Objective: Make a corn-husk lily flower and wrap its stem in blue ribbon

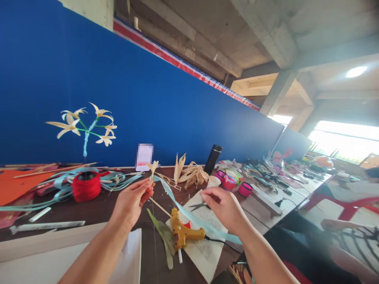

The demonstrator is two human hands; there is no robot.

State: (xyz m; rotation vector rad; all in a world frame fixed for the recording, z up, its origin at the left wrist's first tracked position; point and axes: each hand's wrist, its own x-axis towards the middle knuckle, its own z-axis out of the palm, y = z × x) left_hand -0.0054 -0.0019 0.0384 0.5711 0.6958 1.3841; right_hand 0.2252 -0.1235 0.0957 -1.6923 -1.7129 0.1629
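My left hand [134, 201] pinches a small cream husk flower [153, 169] by its base, upright above the table. From the flower a light blue ribbon [189, 215] runs right, passing below my right hand [220, 203], whose thumb and fingertips are pressed together; what they hold, if anything, is too small to make out. Under the ribbon lies a yellow glue gun [185, 232] on a printed sheet [207, 252]. Scissors [197, 206] rest on that sheet near my right hand. A green leaf-like piece [166, 236] lies left of the glue gun.
A flower stem [85, 142] stands in a red roll [86, 187] at the left, beside blue ribbon coils. Dried husks [194, 173], a black bottle [213, 159] and a paper cup [213, 182] are at the back. Another person's arm [340, 225] shows at the right.
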